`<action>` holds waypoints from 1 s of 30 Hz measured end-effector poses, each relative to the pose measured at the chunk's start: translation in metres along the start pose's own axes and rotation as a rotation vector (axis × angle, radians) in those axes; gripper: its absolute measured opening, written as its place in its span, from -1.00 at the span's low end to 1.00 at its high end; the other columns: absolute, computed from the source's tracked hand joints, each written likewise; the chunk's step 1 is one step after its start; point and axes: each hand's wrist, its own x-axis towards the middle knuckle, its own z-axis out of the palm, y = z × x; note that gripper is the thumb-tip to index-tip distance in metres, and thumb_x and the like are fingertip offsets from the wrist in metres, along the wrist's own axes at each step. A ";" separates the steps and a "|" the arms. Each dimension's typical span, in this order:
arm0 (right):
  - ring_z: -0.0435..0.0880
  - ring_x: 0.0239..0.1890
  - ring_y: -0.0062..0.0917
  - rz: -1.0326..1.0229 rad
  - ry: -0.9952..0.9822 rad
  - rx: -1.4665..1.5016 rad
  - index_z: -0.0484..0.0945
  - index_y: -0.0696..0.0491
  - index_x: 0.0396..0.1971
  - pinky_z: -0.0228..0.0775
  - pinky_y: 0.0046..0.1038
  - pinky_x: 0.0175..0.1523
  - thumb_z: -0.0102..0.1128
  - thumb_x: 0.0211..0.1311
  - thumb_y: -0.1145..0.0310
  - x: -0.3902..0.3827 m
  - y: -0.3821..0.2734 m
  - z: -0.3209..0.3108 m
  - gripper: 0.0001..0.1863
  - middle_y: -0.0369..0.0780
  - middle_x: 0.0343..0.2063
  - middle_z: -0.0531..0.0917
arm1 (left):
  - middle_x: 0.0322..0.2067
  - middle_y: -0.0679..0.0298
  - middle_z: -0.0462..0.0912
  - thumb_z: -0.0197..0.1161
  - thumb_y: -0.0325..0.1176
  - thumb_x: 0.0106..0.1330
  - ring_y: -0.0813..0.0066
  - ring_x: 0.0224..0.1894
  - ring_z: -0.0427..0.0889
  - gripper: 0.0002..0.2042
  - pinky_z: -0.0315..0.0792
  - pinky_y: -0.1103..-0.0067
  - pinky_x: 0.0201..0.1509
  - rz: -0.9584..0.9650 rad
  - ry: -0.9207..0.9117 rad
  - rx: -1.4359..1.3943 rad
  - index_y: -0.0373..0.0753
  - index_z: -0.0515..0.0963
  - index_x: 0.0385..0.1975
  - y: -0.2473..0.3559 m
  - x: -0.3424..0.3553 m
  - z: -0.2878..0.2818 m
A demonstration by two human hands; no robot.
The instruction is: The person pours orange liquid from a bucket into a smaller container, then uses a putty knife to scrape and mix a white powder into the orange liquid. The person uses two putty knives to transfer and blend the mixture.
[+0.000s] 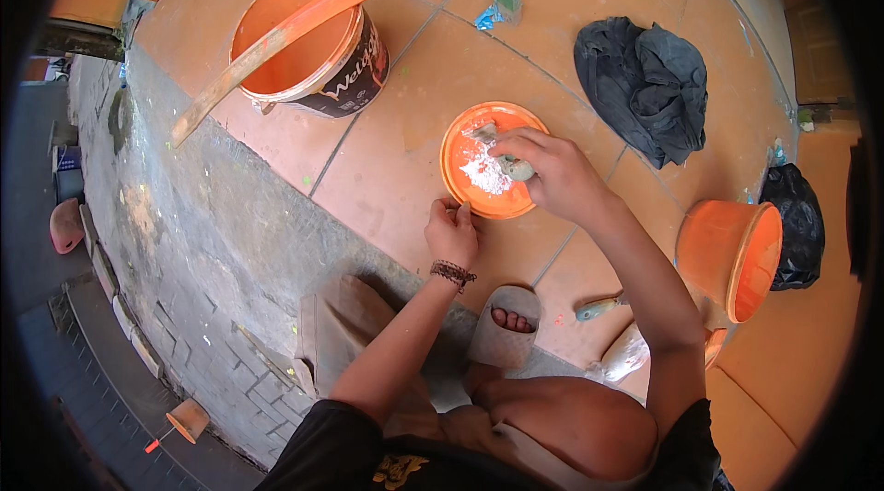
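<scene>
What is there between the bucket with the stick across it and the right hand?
The head view shows tiled floor, then the orange lid with white powder and the scraper's blade.

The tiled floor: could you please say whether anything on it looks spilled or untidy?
Small reddish specks dot the tile beside the greenish handle, looking like spills; the dark cloth lies crumpled, seemingly dropped.

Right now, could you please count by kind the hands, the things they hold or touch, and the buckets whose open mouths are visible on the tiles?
Left hand and right hand: 2
Round orange lid: 1
Scraper: 1
Dark-sided bucket and orange bucket: 2
Total: 6
</scene>
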 end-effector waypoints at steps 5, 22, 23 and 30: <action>0.61 -0.07 -0.22 -0.008 -0.062 -0.007 0.55 0.08 -0.20 0.49 -0.37 -0.06 0.08 -0.28 0.85 0.002 -0.004 -0.012 -0.47 -0.14 -0.15 0.63 | -0.60 0.09 0.61 0.21 -0.48 0.22 0.32 -0.58 0.61 -0.90 0.47 0.45 -0.45 0.183 0.101 0.128 -0.36 0.48 -0.36 -0.007 0.018 -0.001; 0.60 -0.08 -0.22 -0.031 -0.169 -0.052 0.54 0.07 -0.20 0.49 -0.33 -0.08 0.07 -0.26 0.83 0.019 -0.012 -0.002 -0.48 -0.16 -0.14 0.62 | -0.53 0.00 0.63 0.18 -0.46 0.17 0.03 -0.45 0.64 -0.88 0.51 0.29 -0.34 0.551 0.008 0.402 -0.32 0.50 -0.33 0.014 0.080 -0.032; 0.60 -0.07 -0.21 -0.015 -0.175 -0.038 0.54 0.07 -0.20 0.49 -0.33 -0.08 0.07 -0.26 0.83 0.019 -0.013 -0.005 -0.48 -0.15 -0.13 0.62 | -0.53 -0.01 0.62 0.17 -0.45 0.17 0.01 -0.44 0.62 -0.88 0.50 0.27 -0.33 0.596 0.017 0.394 -0.32 0.49 -0.33 0.013 0.088 -0.033; 0.59 -0.06 -0.23 -0.034 -0.203 -0.046 0.55 0.09 -0.20 0.48 -0.35 -0.07 0.06 -0.27 0.83 0.022 -0.009 0.007 -0.48 -0.18 -0.11 0.61 | -0.57 0.02 0.62 0.17 -0.45 0.20 0.06 -0.49 0.63 -0.87 0.51 0.31 -0.37 0.355 -0.013 0.305 -0.31 0.53 -0.29 0.016 0.060 -0.038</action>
